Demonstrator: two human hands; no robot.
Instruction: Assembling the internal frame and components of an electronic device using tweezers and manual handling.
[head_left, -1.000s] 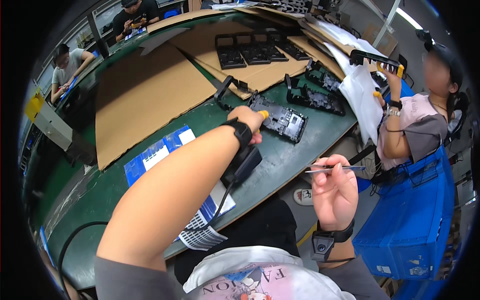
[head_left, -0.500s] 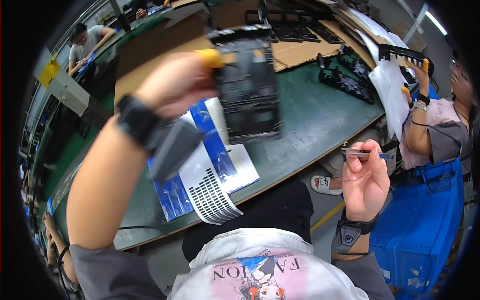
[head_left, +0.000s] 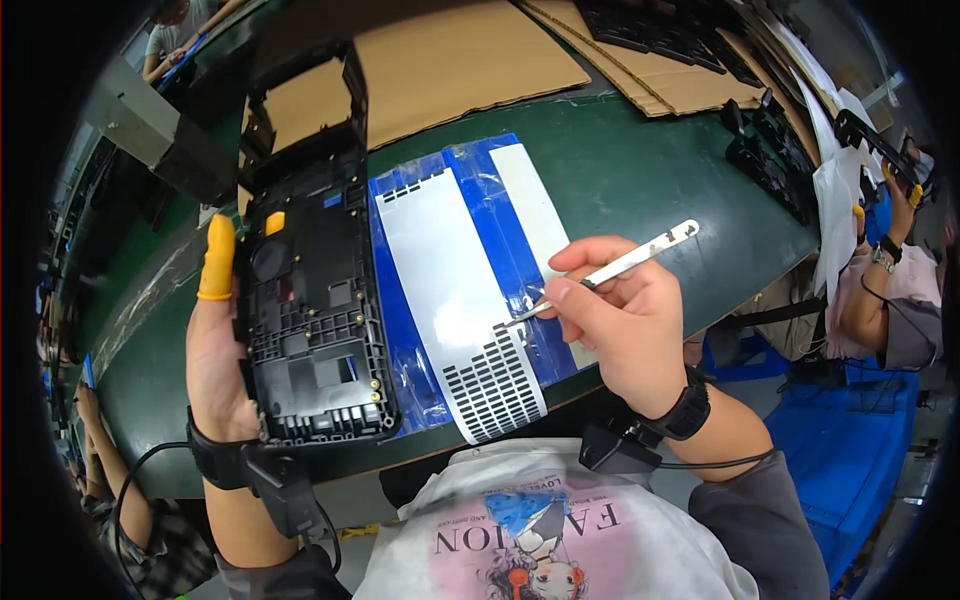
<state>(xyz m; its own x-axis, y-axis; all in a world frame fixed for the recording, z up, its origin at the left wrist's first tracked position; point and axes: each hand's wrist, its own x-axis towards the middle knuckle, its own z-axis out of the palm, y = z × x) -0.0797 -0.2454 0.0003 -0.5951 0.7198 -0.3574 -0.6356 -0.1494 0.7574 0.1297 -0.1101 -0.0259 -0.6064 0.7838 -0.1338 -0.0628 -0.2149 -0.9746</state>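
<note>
On the green table we see a blue backing sheet (head_left: 400, 300) under clear film, carrying a long white rectangular label sheet (head_left: 450, 300) with rows of small black stickers (head_left: 490, 375) at its near end (some slots already bare). A narrower white strip (head_left: 530, 205) lies along its right side.

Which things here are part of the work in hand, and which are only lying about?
In hand: black plastic frame held by the left hand; metal tweezers held by the right hand, tip over the blue-and-white sticker sheet.

Lying about: cardboard sheets; black parts at the far right of the green table.
</note>
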